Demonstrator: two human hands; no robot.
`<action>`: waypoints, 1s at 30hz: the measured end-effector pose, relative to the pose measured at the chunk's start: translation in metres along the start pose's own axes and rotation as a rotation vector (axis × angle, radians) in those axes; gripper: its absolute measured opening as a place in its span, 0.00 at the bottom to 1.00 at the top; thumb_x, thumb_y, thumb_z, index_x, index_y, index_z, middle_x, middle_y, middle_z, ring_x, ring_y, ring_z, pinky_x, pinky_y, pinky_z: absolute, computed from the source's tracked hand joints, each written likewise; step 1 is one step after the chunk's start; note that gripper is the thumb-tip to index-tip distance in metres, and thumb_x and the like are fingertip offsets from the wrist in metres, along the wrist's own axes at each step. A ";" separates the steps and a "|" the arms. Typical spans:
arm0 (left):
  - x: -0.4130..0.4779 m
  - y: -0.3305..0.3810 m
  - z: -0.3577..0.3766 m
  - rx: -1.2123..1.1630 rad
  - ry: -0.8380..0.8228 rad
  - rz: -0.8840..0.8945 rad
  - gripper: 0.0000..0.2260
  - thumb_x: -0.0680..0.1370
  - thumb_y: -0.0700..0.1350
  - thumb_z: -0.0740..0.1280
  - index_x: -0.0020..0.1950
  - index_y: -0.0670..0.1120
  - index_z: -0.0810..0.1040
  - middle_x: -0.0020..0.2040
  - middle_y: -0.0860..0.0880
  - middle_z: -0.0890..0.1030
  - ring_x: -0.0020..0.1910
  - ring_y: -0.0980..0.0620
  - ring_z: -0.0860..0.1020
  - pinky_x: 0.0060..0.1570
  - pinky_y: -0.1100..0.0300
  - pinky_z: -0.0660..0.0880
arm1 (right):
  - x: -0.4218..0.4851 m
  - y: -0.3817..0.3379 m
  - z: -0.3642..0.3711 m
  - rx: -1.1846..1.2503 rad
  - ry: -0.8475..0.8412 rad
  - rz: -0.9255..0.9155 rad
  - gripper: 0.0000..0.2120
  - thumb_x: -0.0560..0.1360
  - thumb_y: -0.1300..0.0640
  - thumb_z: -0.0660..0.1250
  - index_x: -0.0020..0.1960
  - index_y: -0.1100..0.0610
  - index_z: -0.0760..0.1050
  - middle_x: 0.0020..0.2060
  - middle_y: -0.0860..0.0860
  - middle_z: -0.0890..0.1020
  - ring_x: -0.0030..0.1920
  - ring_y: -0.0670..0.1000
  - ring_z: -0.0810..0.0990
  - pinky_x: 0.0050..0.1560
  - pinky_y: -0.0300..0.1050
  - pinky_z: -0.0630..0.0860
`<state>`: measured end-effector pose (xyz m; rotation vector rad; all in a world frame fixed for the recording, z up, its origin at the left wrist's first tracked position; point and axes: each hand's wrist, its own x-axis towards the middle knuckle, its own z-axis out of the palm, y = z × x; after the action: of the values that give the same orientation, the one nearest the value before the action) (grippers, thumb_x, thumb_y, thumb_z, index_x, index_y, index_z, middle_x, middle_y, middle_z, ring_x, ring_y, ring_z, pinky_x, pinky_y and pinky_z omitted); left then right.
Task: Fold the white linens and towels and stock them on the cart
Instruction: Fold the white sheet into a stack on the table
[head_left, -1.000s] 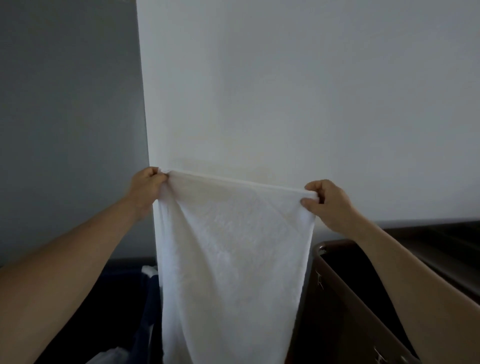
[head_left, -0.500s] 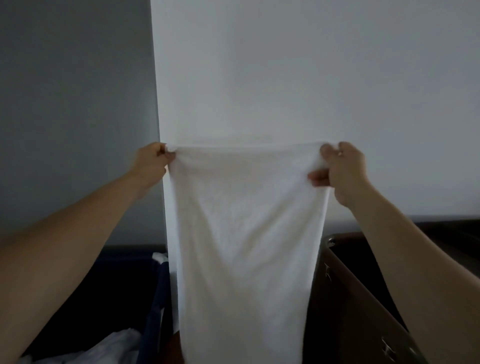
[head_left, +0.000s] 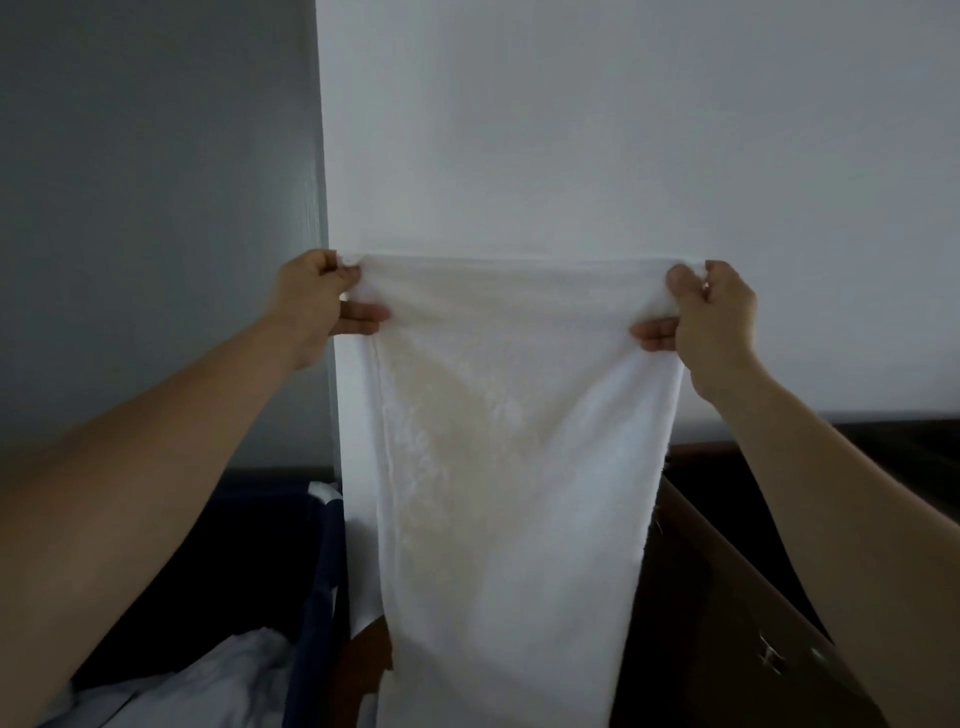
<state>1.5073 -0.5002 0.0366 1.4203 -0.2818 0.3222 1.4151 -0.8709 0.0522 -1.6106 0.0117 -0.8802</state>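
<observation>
**Towel held up by its two top corners**

You hold the towel (head_left: 498, 441) up in front of the white wall (head_left: 623, 130), stretched flat between your hands. Your left hand (head_left: 311, 301) pinches the towel's top left corner, with the fingers curled over the hem and the thumb pressed on the front. Your right hand (head_left: 711, 317) grips the top right corner the same way.

The top edge runs taut and nearly level. Below your hands the side edges slope inward, and the cloth hangs free past the bottom of view. The fabric is white and nubbly, with a soft rolled hem on top.

Just left of the towel stands a dark blue bin (head_left: 317, 571) with crumpled white linen (head_left: 208, 686) in it. Just right of the towel's hanging edge sits a brown bin (head_left: 727, 597) with a hard, straight rim and a small metal fitting on its side. Above the towel the wall is smooth and plain.
</observation>
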 end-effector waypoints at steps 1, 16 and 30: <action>0.000 0.000 0.000 -0.002 -0.013 0.001 0.04 0.82 0.39 0.63 0.48 0.45 0.74 0.48 0.41 0.80 0.35 0.39 0.85 0.31 0.52 0.81 | -0.003 0.000 -0.001 -0.003 0.003 0.000 0.08 0.82 0.53 0.62 0.57 0.56 0.69 0.49 0.58 0.77 0.28 0.58 0.84 0.28 0.50 0.81; 0.026 -0.028 0.010 0.142 0.022 -0.001 0.06 0.82 0.40 0.62 0.45 0.47 0.71 0.50 0.41 0.77 0.35 0.42 0.84 0.34 0.52 0.80 | 0.003 0.032 0.011 -0.081 0.020 0.031 0.14 0.83 0.52 0.60 0.65 0.58 0.67 0.49 0.53 0.77 0.30 0.56 0.85 0.33 0.51 0.83; 0.019 -0.006 0.027 0.273 0.233 0.033 0.12 0.82 0.41 0.63 0.63 0.38 0.71 0.58 0.42 0.79 0.30 0.51 0.83 0.40 0.51 0.82 | 0.037 0.044 0.016 0.022 -0.109 -0.005 0.09 0.83 0.54 0.59 0.59 0.58 0.68 0.50 0.58 0.79 0.32 0.57 0.85 0.35 0.52 0.84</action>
<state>1.5268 -0.5269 0.0419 1.6294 -0.0715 0.5653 1.4700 -0.8856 0.0344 -1.6372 -0.0784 -0.7926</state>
